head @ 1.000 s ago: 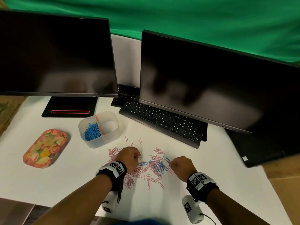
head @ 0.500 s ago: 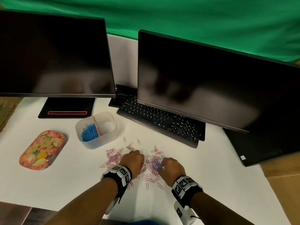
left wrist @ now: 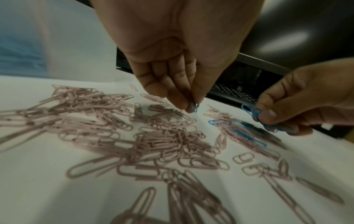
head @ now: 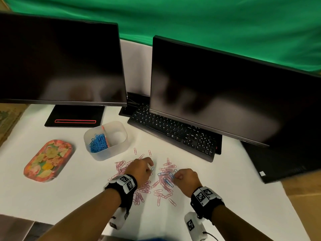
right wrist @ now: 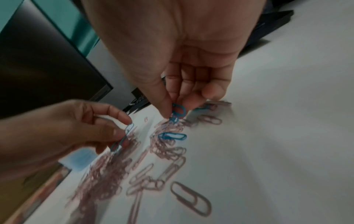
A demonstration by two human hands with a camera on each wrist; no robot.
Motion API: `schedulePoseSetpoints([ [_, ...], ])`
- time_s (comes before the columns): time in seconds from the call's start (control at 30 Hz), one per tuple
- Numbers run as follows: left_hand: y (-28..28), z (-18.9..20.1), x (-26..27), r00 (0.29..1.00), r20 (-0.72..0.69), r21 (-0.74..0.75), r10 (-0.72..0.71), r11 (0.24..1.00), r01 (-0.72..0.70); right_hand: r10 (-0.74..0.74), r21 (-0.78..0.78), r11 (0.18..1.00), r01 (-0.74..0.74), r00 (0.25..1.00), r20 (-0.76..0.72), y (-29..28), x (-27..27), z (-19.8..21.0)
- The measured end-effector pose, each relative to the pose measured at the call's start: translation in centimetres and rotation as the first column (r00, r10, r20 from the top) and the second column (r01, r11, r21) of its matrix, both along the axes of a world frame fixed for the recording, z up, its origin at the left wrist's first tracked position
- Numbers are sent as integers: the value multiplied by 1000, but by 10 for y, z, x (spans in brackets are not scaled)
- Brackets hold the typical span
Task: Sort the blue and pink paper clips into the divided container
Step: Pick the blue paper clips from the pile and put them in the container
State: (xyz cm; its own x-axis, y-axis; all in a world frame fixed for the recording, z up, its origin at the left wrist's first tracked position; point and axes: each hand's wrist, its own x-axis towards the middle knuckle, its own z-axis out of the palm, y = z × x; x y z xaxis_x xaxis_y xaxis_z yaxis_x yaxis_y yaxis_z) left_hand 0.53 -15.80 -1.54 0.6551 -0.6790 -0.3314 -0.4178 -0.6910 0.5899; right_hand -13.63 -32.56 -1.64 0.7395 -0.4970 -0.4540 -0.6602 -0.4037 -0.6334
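A heap of pink paper clips (head: 137, 186) with a few blue ones (head: 167, 181) mixed in lies on the white table. My left hand (head: 141, 168) hovers over the heap and pinches a blue paper clip (left wrist: 194, 106) between thumb and fingertips. My right hand (head: 185, 176) pinches several blue clips (right wrist: 177, 113) just above the pile. The translucent divided container (head: 97, 154) stands behind and left of the heap. Its left compartment holds blue clips (head: 98, 142); its right compartment looks empty. One loose blue clip (right wrist: 172, 135) lies on the pile between my hands.
A black keyboard (head: 175, 133) and two dark monitors (head: 225, 94) stand behind the clips. A flowered oval tin (head: 47, 160) lies at the left. The table's front edge runs close below my wrists.
Both hands have shifted within the pile and lifted slightly, each now pinching blue clips. The head view has dropped a little nearer to the table.
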Motion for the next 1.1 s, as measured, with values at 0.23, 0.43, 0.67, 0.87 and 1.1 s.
schedulePoseSetpoints([
  [0.23, -1, -2, 5, 971, -214, -101, 105, 987, -129, -157, 433, 894, 113, 985, 68, -8, -1, 6],
  [0.43, 0, -4, 3, 873, -434, -154, 223, 936, -315, -181, 553, 826, 108, 980, 78, -8, -1, 7],
  [0.67, -3, 2, 5, 782, -580, -150, 227, 914, -377, -332, 699, 687, 197, 941, 61, -9, 2, 8],
  [0.87, -17, 6, 0, 720, -631, -90, 290, 894, -439, -448, 853, 467, 231, 894, 3, -14, 4, 14],
  [1.1, -32, -4, -20, 997, -6, 135, -75, 988, 75, -438, 542, 750, 379, 899, -23, -33, 1, 8],
])
